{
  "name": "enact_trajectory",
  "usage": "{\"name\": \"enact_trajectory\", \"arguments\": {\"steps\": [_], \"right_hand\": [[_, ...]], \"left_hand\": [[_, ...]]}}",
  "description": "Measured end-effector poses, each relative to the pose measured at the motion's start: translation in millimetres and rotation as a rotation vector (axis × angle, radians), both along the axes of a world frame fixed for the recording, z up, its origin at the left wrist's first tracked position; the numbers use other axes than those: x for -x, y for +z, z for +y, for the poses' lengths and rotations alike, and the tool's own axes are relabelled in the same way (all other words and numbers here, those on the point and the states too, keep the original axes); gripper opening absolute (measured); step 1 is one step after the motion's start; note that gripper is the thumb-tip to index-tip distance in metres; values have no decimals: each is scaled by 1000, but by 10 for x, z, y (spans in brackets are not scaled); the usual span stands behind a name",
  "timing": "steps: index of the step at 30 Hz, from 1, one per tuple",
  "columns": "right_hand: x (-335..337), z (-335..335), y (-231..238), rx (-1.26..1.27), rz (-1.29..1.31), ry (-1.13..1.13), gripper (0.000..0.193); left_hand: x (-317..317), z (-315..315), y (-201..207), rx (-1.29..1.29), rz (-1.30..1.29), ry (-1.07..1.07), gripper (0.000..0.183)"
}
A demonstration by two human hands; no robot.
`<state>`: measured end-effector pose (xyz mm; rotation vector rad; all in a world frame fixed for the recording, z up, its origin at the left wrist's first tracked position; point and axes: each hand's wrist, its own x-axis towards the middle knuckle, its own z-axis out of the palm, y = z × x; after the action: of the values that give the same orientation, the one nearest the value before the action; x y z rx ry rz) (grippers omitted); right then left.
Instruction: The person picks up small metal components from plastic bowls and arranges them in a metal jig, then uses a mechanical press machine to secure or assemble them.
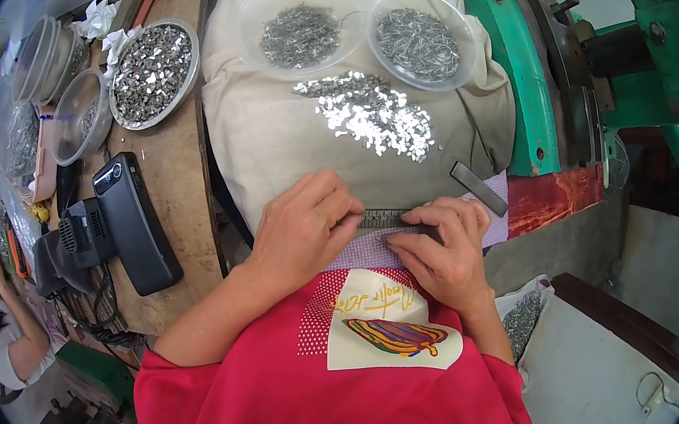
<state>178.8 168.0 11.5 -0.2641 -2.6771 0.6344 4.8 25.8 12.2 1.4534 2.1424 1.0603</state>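
Bright, even daylight, glare on the loose metal pieces [370, 115], soft shadows, fisheye bending and dark vignette at the rim.

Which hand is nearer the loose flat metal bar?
Right. The right hand lies just below-left of the flat metal bar; the left hand sits farther left across the cloth.
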Motion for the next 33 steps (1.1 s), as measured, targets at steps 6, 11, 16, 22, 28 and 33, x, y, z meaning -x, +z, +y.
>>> {"name": "enact_trajectory", "arguments": {"steps": [6,11,16,22,28,33], "right_hand": [[73,-64,-29,-110,-24,62,17],[99,-84,-96,-149,-30,102,13],[116,-9,-10,-189,52,-92,21],[216,77,54,-90,19,-78,18],[523,351,-37,-113,62,-126,15],[749,484,-66,-243,47,36,9]], "left_hand": [[-100,-37,-68,-12,-31,-37,16],[-103,-27,-89,-20,-13,-10,16],[-105,-21,-74,4,-41,19,17],[-111,-4,-23,43,-57,3,26],[-65,-50,-25,63,5,-61,31],[-57,-120,5,88,-18,-34,31]]}}
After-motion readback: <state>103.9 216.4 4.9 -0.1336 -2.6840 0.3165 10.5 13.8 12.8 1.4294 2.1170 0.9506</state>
